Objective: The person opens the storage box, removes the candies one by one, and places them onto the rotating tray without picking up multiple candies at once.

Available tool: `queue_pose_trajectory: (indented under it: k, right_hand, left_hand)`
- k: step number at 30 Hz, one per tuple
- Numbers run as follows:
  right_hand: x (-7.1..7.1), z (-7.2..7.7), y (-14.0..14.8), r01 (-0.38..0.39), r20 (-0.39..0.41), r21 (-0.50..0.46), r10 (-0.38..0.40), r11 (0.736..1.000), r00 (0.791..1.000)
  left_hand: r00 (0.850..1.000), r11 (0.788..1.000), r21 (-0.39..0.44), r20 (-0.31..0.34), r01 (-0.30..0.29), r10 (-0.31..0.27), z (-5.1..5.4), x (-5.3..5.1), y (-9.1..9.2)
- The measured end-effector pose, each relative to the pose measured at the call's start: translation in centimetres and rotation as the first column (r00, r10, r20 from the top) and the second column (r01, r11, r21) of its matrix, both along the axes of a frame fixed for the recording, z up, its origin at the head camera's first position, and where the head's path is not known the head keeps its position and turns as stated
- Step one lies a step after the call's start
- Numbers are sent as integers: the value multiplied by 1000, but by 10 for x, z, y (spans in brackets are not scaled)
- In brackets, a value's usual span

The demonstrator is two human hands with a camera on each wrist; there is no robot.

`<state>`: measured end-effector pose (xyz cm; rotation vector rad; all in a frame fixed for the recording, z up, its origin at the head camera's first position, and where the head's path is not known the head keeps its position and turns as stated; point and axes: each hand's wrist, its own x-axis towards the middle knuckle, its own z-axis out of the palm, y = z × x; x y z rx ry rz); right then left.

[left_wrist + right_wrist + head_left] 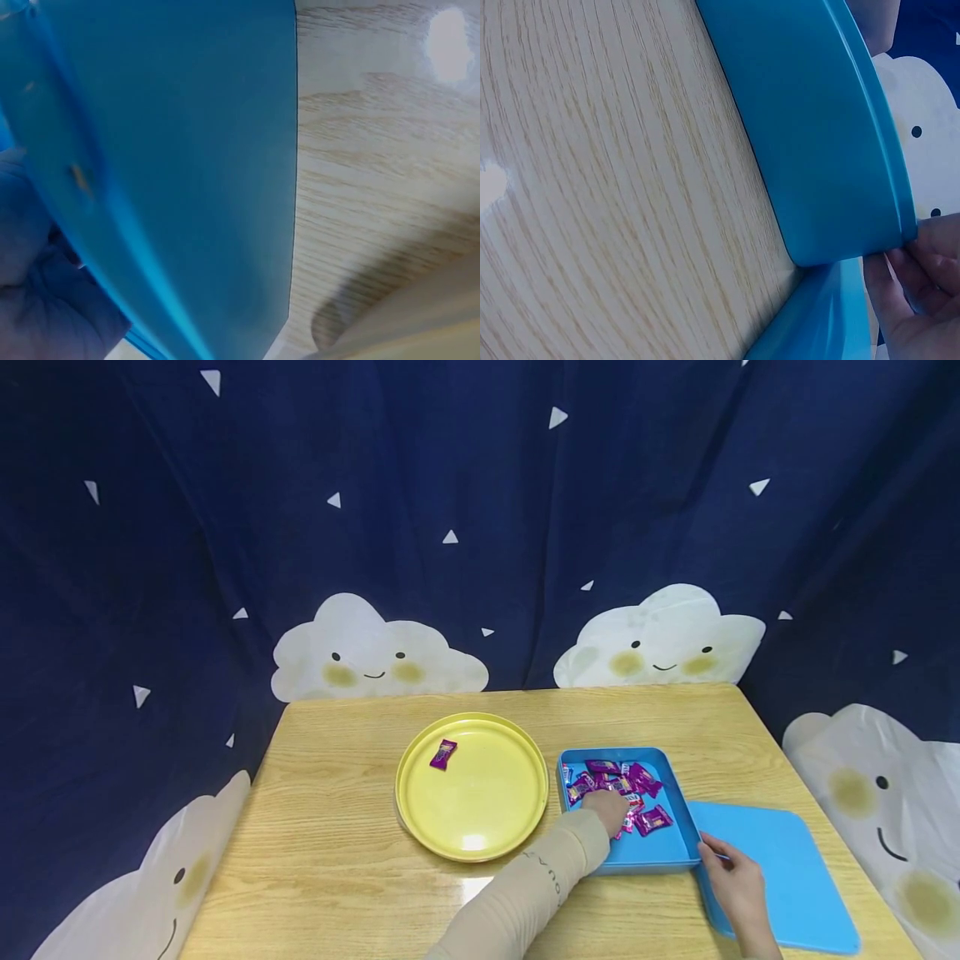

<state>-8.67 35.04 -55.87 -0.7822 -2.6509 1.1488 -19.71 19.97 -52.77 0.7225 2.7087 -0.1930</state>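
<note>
A blue box (681, 810) holds several small wrapped candies (654, 820), most of them purple and some pink, red or blue. Down among them reaches my left hand (606, 810), its fingertips hidden in the head view. Part of this left hand (45, 277) shows behind the box wall (195, 165) in the left wrist view, and whether it holds a candy is not clear. With thumb and fingers, my right hand (735, 881) pinches the box's near right corner. The right wrist view shows the right hand (922, 285) at the rim.
Left of the box is a round yellow tray (472, 793) with one purple candy (443, 754) on it. A blue lid (787, 877) lies to the right, partly under my right hand. Everything stands on a wooden table (337, 827) before a dark blue curtain (420, 460).
</note>
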Motion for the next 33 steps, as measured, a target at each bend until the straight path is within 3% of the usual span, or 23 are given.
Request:
queue_pose_trajectory:
  k: [2,6,9,12,25,33]
  right_hand:
    - [-3,-15,9,3,4,14,-4,1000,1000]
    - [-4,-25,14,-5,-4,10,5,1000,1000]
    - [0,3,0,-12,11,-18,12,1000,1000]
    - [2,12,-6,-4,25,-22,4,1000,1000]
    - [1,12,-5,16,47,-26,-15,1000,999]
    - [0,11,-6,23,34,-12,-23,1000,999]
  left_hand:
    - [1000,1000,-2,-5,2,-2,0,1,0]
    - [1000,1000,8,-13,4,-4,0,2,-1]
    - [1000,1000,10,-18,13,-13,-1,1,-2]
    - [999,999,12,-18,30,-30,-2,-1,-4]
    - [999,998,24,9,53,-53,-2,-8,-10]
    - [999,992,116,-10,53,-53,7,-19,-11]
